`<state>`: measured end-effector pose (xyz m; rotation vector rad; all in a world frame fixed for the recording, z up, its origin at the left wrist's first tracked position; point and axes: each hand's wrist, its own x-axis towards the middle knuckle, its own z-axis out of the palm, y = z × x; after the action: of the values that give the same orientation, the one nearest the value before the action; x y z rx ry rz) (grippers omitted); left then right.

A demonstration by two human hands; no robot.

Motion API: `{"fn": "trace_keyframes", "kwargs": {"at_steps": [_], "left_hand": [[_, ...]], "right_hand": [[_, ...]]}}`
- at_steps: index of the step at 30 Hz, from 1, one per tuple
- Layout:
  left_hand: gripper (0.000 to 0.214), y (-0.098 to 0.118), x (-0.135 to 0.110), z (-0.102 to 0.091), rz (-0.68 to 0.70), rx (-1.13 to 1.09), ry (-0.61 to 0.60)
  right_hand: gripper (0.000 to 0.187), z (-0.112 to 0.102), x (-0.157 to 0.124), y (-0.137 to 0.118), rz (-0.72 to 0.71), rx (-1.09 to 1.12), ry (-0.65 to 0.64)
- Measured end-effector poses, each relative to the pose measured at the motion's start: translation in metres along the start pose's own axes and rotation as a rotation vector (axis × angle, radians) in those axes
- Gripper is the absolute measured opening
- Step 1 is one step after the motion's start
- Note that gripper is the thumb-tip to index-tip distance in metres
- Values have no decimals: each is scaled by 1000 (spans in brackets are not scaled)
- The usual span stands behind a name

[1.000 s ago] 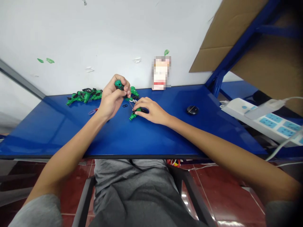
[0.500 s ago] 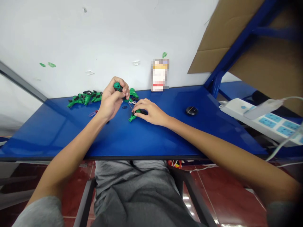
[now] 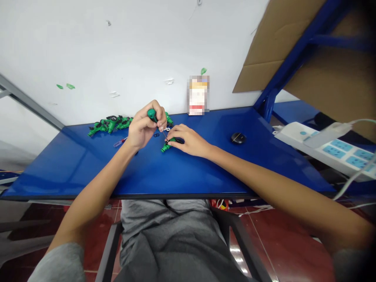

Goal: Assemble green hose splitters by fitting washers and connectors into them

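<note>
- Left hand (image 3: 147,127), fingers curled round a green screwdriver handle (image 3: 152,114), has shifted slightly closer to the right hand (image 3: 188,140).
- Right thumb and fingertips pinch a green-and-black plastic fitting (image 3: 165,148) low at the blue tabletop (image 3: 205,176), apparently steadying it beneath the thin metal shaft (image 3: 164,134).
- Left wrist is raised, likely to angle the shaft downward; the right forearm slants in from the side.

No lettering or number can be read. The upright panel (image 3: 198,96) by the far wall (image 3: 141,51) is pixelated; the power strip (image 3: 319,152) at right is too blurred to read.
</note>
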<state>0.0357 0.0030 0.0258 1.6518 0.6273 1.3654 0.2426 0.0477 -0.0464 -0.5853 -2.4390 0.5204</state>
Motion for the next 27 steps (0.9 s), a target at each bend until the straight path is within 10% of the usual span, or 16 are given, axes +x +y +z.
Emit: {"fn": "trace_keyframes", "kwargs": {"at_steps": [27], "left_hand": [[23,13,8,4,164,372,-4]], "right_hand": [[13,1,-1,-1,18,-2,-4]]}}
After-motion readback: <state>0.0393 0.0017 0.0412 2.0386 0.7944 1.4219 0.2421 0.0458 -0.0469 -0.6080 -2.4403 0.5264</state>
